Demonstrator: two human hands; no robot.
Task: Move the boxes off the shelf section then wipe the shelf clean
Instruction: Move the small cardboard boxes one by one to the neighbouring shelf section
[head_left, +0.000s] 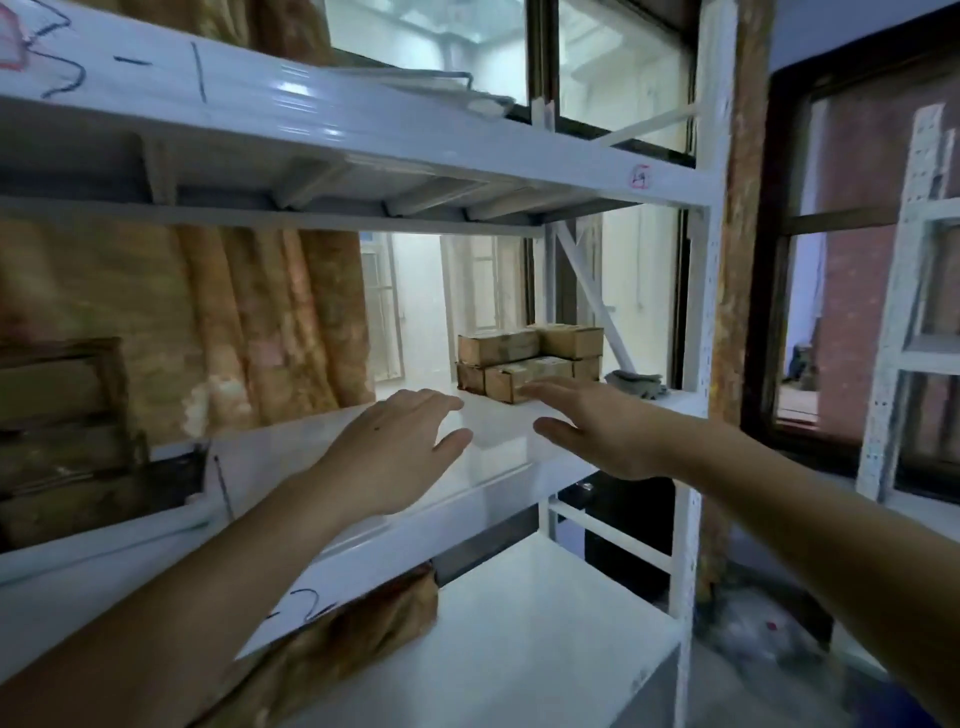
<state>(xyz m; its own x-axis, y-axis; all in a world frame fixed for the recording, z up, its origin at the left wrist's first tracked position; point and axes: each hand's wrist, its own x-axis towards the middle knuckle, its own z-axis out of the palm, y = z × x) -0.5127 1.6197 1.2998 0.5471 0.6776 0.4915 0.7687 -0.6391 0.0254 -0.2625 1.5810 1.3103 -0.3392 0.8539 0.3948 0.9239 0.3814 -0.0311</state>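
— Cardboard boxes (530, 361), where do we find them?

— Stacked two layers high at the back of the white shelf (498, 441), with a grey cloth (636, 383) just beside them, toward the shelf's upright.

— And our hands?

— Both reach over that shelf, fingers straight, grasping nothing. Our left hand (387, 447) hovers short of the stack; our right hand (602, 431) has its fingertips at the front box, though we cannot tell whether they touch.
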